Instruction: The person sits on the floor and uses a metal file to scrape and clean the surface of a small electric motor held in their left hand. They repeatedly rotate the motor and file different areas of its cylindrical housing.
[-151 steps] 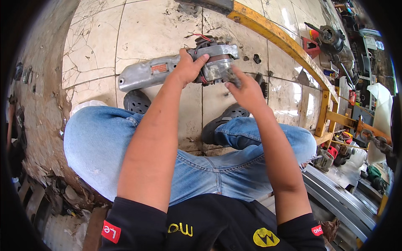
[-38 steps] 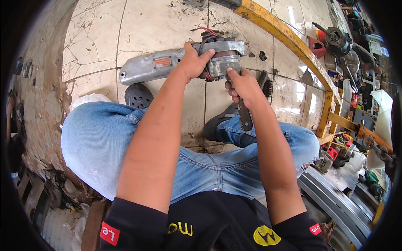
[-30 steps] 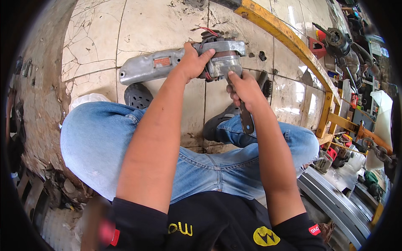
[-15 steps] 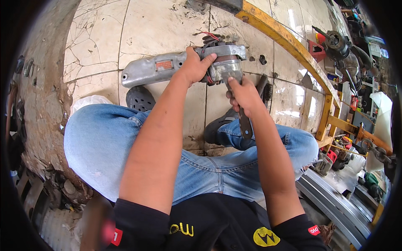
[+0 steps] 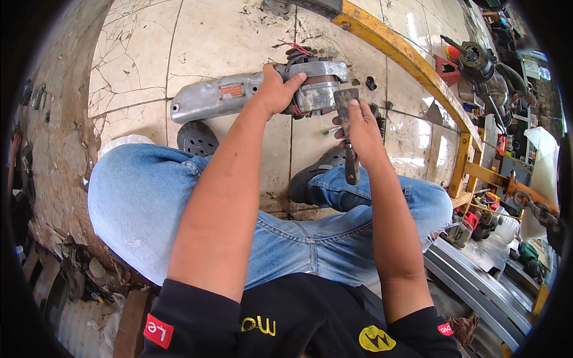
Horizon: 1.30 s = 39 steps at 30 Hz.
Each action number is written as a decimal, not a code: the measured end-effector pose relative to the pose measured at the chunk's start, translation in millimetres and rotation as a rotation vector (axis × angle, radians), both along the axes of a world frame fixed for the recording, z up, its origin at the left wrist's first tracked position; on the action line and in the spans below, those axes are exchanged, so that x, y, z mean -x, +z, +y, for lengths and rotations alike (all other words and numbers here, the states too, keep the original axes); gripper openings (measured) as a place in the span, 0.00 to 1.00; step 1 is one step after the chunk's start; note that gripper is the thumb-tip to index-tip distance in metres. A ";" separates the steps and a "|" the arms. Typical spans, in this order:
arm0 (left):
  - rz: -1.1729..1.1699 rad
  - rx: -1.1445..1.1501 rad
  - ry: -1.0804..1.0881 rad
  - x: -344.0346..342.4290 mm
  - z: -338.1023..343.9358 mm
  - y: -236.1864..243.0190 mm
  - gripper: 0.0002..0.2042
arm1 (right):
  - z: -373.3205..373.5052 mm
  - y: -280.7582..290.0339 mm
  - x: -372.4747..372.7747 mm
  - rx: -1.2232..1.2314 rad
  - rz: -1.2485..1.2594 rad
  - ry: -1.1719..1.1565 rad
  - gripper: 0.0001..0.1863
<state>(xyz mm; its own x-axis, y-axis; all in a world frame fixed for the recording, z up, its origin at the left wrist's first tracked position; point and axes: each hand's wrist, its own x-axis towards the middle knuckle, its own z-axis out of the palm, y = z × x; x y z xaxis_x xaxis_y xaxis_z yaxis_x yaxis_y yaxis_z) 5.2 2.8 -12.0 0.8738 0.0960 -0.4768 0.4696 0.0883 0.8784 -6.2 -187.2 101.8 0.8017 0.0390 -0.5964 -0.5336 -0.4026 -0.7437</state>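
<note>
From where I'm standing, the work sits just above the middle of the frame: a round grey metal machine part (image 5: 317, 96), with red wires (image 5: 294, 46) sticking up at its top. The person's left hand (image 5: 276, 94) is clamped on its left side, thumb over the front. The right hand (image 5: 365, 136) is closed around a flat, worn scraper (image 5: 345, 101) — blade up, handle pointing down the frame — right beside the part's right edge; whether the two touch, I can't tell. A long grey metal cover (image 5: 200, 101) with an orange label lies on the tiled floor (image 5: 221, 42), running left from behind the left hand. Past the right hand there's a dark brush (image 5: 381, 123) — and a yellow metal frame (image 5: 412, 56) slants across the upper right.
</note>
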 end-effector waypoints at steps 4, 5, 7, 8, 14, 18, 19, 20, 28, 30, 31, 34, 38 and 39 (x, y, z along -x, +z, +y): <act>-0.019 -0.053 0.005 -1.2 -0.7 -8.3 0.42 | 11.5 3.4 9.3 0.002 -0.019 -0.003 0.23; -0.016 -0.060 0.008 -2.2 0.0 -10.7 0.42 | 14.0 3.1 10.8 0.038 -0.028 -0.009 0.24; -0.005 -0.068 0.006 -2.0 -1.0 -11.9 0.42 | 17.1 3.8 14.6 0.120 -0.051 0.001 0.27; -0.006 -0.062 0.007 -1.7 -0.7 -12.5 0.42 | 19.7 6.7 15.6 0.165 -0.068 0.020 0.29; -0.014 -0.033 0.005 -1.9 -1.0 -8.1 0.42 | 16.8 5.7 10.3 0.418 -0.140 0.326 0.28; -0.017 -0.052 -0.003 -1.7 -1.1 -6.6 0.42 | 1.8 -12.8 4.9 0.682 -0.499 0.572 0.24; -0.010 -0.051 -0.004 -1.9 -0.8 -5.4 0.42 | 2.7 -11.1 5.2 0.693 -0.488 0.568 0.23; -0.008 -0.048 -0.003 -1.7 -0.4 -4.3 0.42 | 4.2 -7.9 6.6 0.703 -0.478 0.563 0.22; -0.021 -0.122 -0.008 -0.6 -0.8 -7.2 0.42 | 19.8 -9.1 15.3 0.750 -0.531 0.529 0.19; -0.024 -0.078 0.000 -0.1 -0.9 -5.7 0.42 | 20.8 -16.7 15.1 0.757 -0.599 0.529 0.19; -0.026 -0.056 0.005 0.8 -1.1 -5.0 0.42 | 23.8 -17.3 11.2 0.755 -0.602 0.554 0.19; -0.013 -0.010 0.029 -0.2 -1.2 -2.0 0.41 | 31.3 -13.3 2.2 0.761 -0.585 0.600 0.19; -0.049 -0.048 0.018 -0.3 -2.0 -4.4 0.41 | 24.6 -4.1 12.2 0.784 -0.566 0.595 0.19; -0.055 -0.064 0.012 -1.2 -1.7 -4.4 0.41 | 22.6 -4.1 15.6 0.782 -0.571 0.585 0.19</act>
